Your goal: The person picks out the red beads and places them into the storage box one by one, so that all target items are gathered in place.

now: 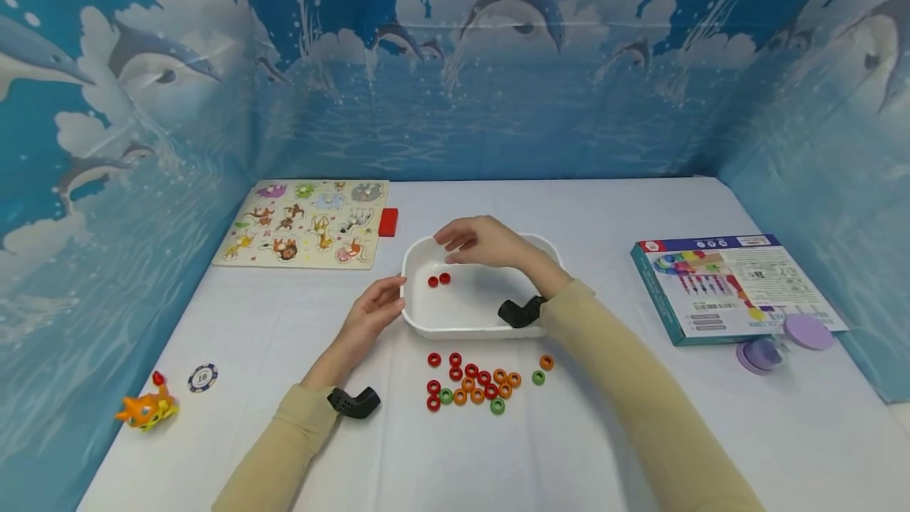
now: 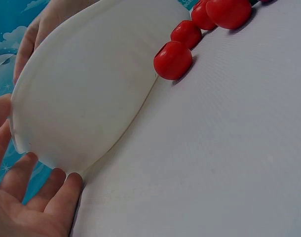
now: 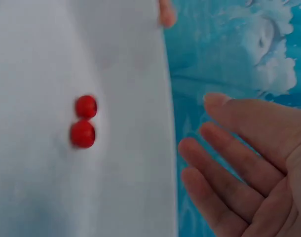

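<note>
A white basin [image 1: 465, 308] stands mid-table with two red beads [image 1: 438, 280] inside, near its left end. Against the basin's left outer wall rest the spread fingertips of my left hand [image 1: 370, 314]; in the left wrist view they touch the rim and side. My right hand [image 1: 490, 243] is over the basin's far rim, its fingers loosely bent and nothing in them, as the right wrist view shows. In front of the basin lie several red beads [image 1: 456, 374], orange beads [image 1: 478, 396] and green beads [image 1: 498, 406] in a loose group.
A wooden animal puzzle board [image 1: 306, 225] with a red piece [image 1: 388, 222] beside it lies back left. On the right are a flat toy box [image 1: 735, 287] and purple lidded pots [image 1: 762, 355]. A poker chip [image 1: 203, 378] and an orange toy figure [image 1: 147, 408] sit left.
</note>
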`<state>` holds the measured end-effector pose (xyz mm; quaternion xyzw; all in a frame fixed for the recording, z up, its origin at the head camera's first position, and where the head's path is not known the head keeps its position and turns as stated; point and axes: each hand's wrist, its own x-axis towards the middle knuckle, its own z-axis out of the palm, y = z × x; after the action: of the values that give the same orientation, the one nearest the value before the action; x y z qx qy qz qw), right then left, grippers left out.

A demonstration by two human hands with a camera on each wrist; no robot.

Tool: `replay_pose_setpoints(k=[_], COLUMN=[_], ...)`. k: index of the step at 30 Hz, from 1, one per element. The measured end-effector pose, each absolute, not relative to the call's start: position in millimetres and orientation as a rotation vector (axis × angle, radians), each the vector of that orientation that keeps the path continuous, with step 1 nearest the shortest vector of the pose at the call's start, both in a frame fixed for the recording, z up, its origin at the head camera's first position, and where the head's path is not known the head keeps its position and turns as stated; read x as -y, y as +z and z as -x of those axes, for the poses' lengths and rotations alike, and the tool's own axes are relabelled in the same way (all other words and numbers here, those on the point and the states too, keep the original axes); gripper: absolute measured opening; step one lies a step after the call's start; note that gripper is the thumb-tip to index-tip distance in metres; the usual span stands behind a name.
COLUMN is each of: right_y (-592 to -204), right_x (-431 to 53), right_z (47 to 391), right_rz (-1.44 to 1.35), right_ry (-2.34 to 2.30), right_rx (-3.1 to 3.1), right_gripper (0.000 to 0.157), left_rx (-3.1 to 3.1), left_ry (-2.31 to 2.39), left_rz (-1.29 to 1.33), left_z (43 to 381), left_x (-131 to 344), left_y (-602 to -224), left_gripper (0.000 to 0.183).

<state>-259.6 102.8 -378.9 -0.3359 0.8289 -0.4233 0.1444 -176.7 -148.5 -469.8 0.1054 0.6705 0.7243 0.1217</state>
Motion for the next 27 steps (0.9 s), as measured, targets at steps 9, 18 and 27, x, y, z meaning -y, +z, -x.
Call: replay_pose_setpoints(k=[9,18,27], right_y=[-367.3,-402.4,-445.3], right_x=[-136.0,-140.2,-147.3], right_z=[185.3,128.9,125.1], right_rz=[1.129,1.095,1.07], right_ry=[-1.332,-1.343,-1.26], right_rx=[-2.272,-2.261,-2.338], right_gripper=[0.03,0.021,0.02], left_rx=[-1.966,-1.977,-1.97], left_ry=[2.104,2.14,2.134], left_rz=[-0.342,-0.342,-0.329], left_z=[174.4,183.9,180.3], left_x=[148.0,150.8,148.7], left_y=[-455.5,-469.9,-471.1], left_gripper=[0.041,0.042,0.047])
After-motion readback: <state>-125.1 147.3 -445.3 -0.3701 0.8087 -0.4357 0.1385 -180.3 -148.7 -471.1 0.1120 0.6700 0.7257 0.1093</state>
